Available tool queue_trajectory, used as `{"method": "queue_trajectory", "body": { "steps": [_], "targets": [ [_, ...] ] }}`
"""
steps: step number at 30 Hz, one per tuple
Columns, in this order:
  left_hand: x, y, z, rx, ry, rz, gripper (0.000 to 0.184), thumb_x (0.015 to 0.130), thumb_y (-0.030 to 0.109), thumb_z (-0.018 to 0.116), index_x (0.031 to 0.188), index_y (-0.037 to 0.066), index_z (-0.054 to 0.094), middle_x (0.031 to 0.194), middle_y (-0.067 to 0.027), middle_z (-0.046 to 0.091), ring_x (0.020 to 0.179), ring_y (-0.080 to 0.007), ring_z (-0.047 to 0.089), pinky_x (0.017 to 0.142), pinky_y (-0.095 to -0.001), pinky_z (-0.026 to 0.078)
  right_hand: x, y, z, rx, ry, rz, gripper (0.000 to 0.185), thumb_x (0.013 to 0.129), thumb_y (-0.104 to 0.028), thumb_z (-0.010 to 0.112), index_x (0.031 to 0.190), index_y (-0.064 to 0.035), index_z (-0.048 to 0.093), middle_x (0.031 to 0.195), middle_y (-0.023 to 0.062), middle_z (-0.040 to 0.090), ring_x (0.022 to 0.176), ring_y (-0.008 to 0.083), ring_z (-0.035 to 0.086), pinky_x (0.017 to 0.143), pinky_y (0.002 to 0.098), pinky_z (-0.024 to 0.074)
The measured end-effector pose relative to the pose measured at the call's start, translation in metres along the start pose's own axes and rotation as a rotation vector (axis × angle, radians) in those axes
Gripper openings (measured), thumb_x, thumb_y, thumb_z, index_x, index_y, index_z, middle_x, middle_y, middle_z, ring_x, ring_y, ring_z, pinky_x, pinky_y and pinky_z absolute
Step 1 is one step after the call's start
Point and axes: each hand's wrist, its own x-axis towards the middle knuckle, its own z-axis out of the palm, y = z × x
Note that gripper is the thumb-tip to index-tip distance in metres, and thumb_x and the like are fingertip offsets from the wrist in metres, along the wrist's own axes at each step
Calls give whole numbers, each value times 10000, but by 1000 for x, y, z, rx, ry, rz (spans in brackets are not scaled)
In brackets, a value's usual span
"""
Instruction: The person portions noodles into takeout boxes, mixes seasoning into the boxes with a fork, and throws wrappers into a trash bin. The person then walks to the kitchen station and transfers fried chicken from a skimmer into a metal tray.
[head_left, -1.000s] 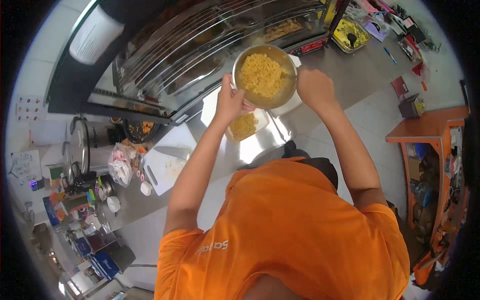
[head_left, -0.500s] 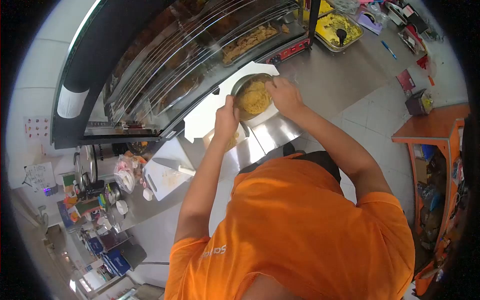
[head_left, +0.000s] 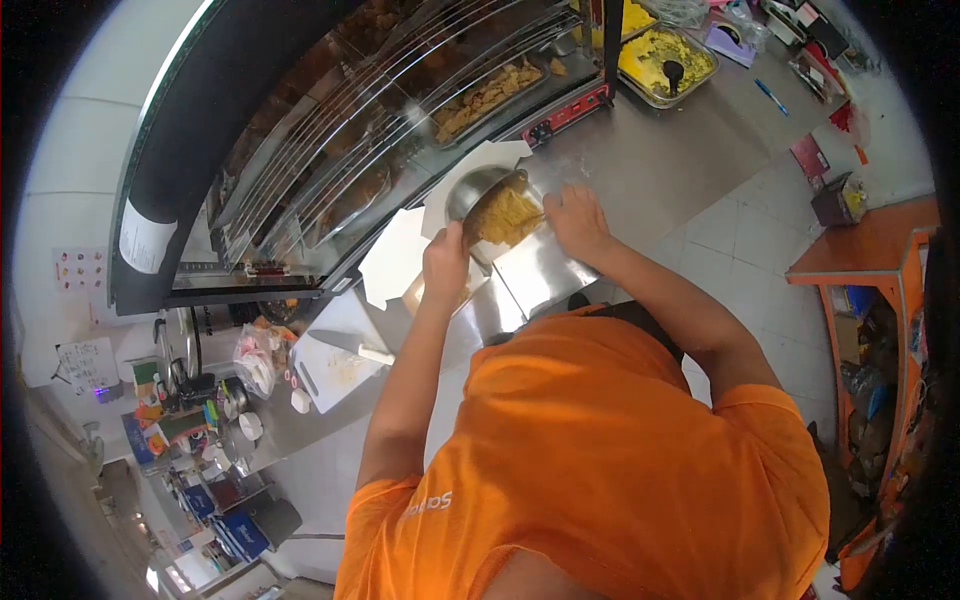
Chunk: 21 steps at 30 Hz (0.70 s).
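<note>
A metal bowl [head_left: 478, 190] is tipped toward me over a white open box [head_left: 505, 155], and yellow noodles [head_left: 507, 216] lie at its lower side. My left hand [head_left: 446, 262] is closed on the bowl's left rim. Beside the noodles on the right, my right hand [head_left: 577, 222] is closed; what its fingers hold is too small to make out. A second white box [head_left: 396, 256] stands to the left, partly behind my left forearm, with some noodles in it.
A glass display case [head_left: 340, 150] with food trays runs along the back. On the left are a cutting board [head_left: 335, 370], a knife [head_left: 345, 345] and a plastic bag [head_left: 257, 362]. A tray of yellow food [head_left: 665, 65] and a blue pen [head_left: 771, 97] sit at the upper right.
The bowl has come down from a raised, level position to the white box and tipped over toward me. Both hands have moved down with it, and my right hand is lower beside the noodles.
</note>
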Motion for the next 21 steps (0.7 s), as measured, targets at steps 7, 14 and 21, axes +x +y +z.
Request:
{"method": "queue_trajectory", "body": {
  "steps": [7,14,21],
  "targets": [
    [12,-11,-7,23,11,67,187,872,2,622,1028,44,526,763,-228,617,691,-440,635,578,-522,497,10,-7,9,255,-53,255,127,938,-161,554,992,-53,594,874,163,625,796,350,682,686,486,545],
    [25,-11,-22,-58,-7,10,207,881,0,619,1037,38,489,741,-254,625,693,-465,639,595,-535,503,18,7,5,257,-158,231,128,958,-142,528,1035,-44,555,932,190,674,827,390,695,718,496,562],
    [26,-8,-22,-27,-27,-2,214,867,-12,622,1024,27,483,764,-261,630,711,-473,642,604,-537,507,7,12,25,172,-520,21,165,923,-99,535,1074,-39,562,851,173,707,786,388,726,650,510,577]
  ]
}}
